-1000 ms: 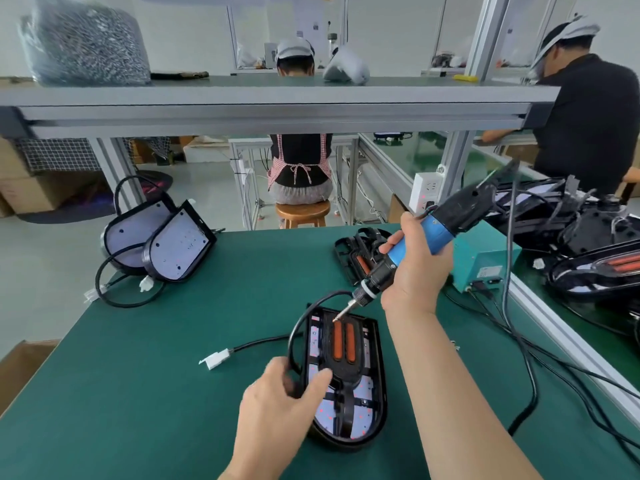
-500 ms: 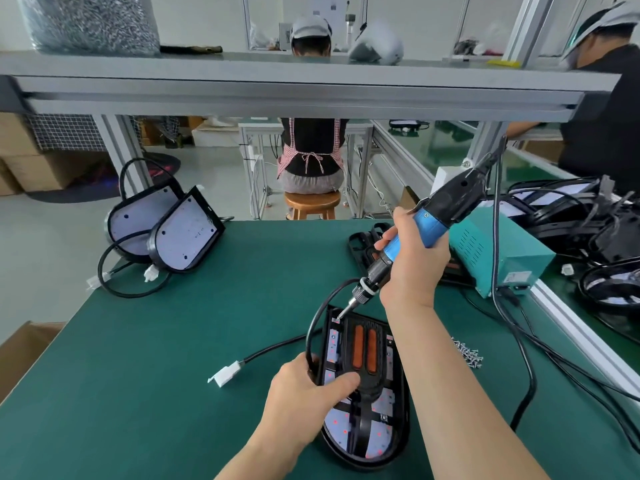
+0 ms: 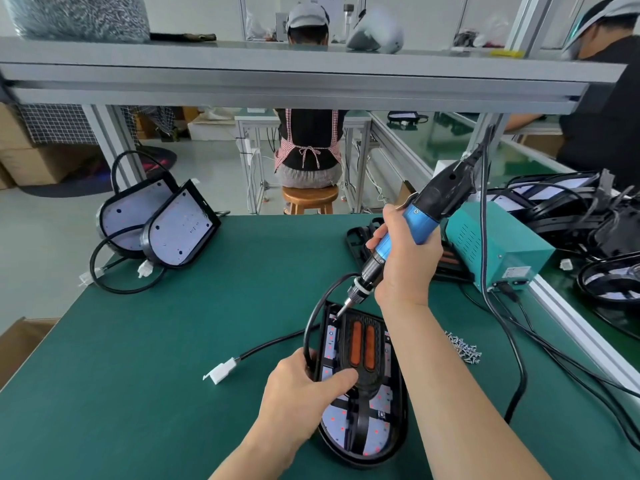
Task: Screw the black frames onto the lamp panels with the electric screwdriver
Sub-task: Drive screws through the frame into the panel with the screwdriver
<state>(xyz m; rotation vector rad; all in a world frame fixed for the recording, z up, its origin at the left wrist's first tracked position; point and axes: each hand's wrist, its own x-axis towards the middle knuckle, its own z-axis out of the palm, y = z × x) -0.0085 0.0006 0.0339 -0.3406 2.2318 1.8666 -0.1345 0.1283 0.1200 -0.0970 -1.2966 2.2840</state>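
At the far left of the table (image 3: pixel 138 341), two panels (image 3: pixel 180 230) lean together with their pale faces up and their cables looped beside them. They look set aside as finished, though whether frames are screwed on underneath cannot be seen.

Near the middle, the left hand (image 3: pixel 304 386) grips the panel (image 3: pixel 363 424) being worked on. Its fingers curl over the left edge by the cable, and the thumb presses on the frame (image 3: pixel 360 348) laid on top. The panel lies flat on the near part of the table, with its white connector (image 3: pixel 220 372) trailing off to the left.

The right hand (image 3: pixel 405 261) is wrapped round the blue barrel of the screwdriver (image 3: pixel 426 216). The tool is tilted, with its bit down at the panel's far left corner. This looks like one screw going in, and the other fixing points are too small to judge.

Just right of the panel lies a small heap of screws (image 3: pixel 464 348), and spare frames (image 3: pixel 360 237) sit by the teal box (image 3: pixel 498 244). More panels (image 3: pixel 571 209) are piled at the far right, so much of the job probably remains.
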